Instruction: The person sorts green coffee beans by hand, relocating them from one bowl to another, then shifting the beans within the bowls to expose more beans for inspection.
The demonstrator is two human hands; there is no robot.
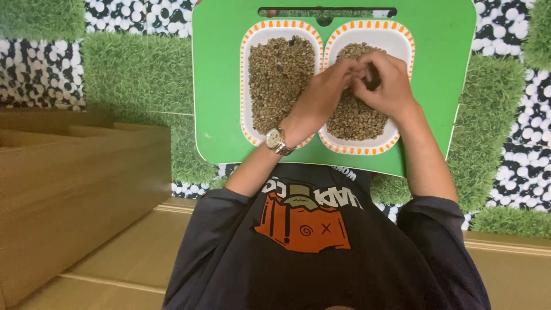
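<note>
Two white rectangular trays with orange-dashed rims sit side by side on a green lap table [218,86]. The left tray [248,74] and the right tray [402,46] each hold a bed of small greenish-brown beans. Both my hands hover over the right tray's beans [356,117]. My left hand [324,92], with a wristwatch [278,140] on its wrist, reaches across from the left tray's corner. My right hand [385,83] meets it, fingers curled together. The fingertips of both hands pinch close to each other; what lies between them is hidden.
The lap table has a slot handle [327,11] at its far edge. Under it lies a mat of fake grass patches [138,74] and white-pebble print. A wooden step or box [74,189] stands at the left. My dark shirt with an orange print fills the bottom.
</note>
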